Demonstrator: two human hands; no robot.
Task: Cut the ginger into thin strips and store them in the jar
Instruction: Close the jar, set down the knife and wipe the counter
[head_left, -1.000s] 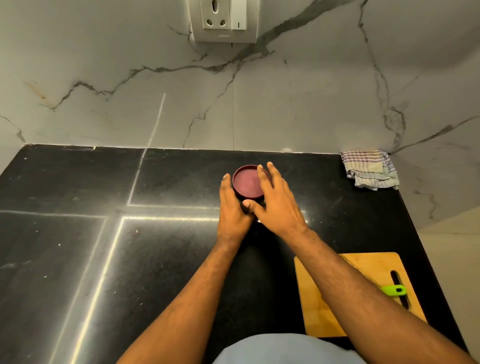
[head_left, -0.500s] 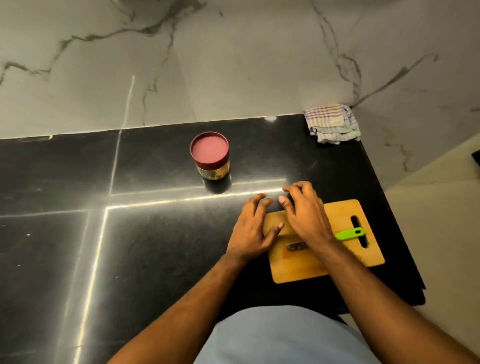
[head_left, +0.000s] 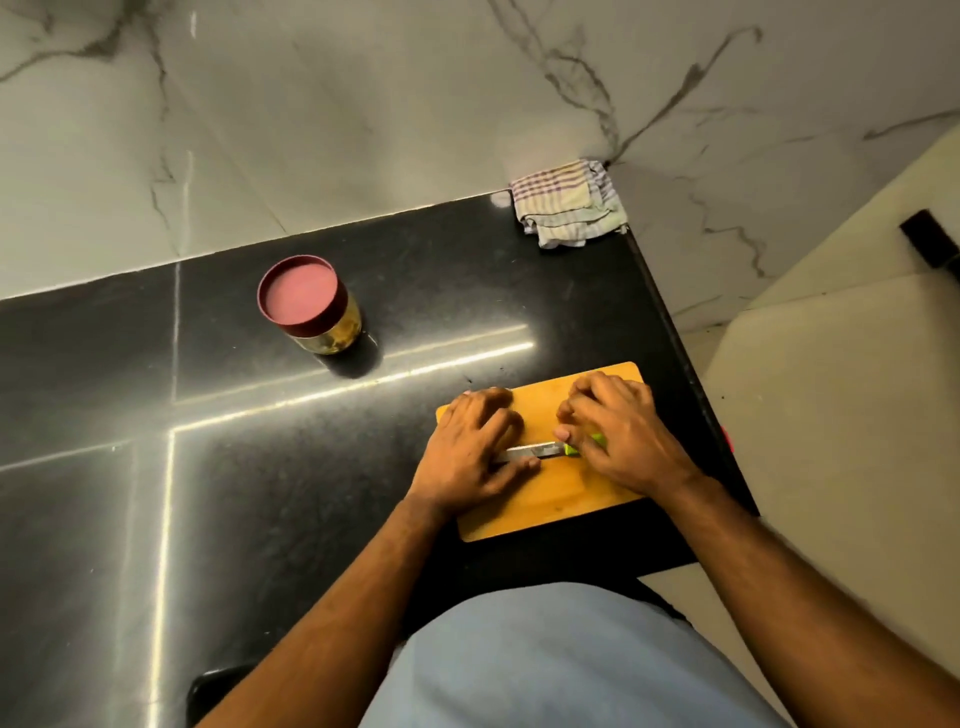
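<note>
Curling onto the green-handled steel knife (head_left: 545, 450), the right hand (head_left: 621, 436) grips its handle on the rectangular wooden cutting board (head_left: 540, 512); left hand (head_left: 470, 447) lies flat, fingers relaxed, over the blade. Maroon-lidded glass jar (head_left: 311, 312) stands well apart on the black counter.

We see the cutting board (head_left: 550, 512) lying on the counter (head_left: 260, 467) near its right edge, just in front of us. On the board lies the knife (head_left: 540, 450), blade pointing left, handle to the right. Our left hand (head_left: 470, 452) rests on the board's left part, over the blade tip; our right hand (head_left: 618, 436) sits over the handle, perhaps gripping it. The jar (head_left: 311, 312), lid on, stands well apart, behind and to the left. The folded cloth (head_left: 569, 210) lies in the far right corner against the wall (head_left: 363, 104).
</note>
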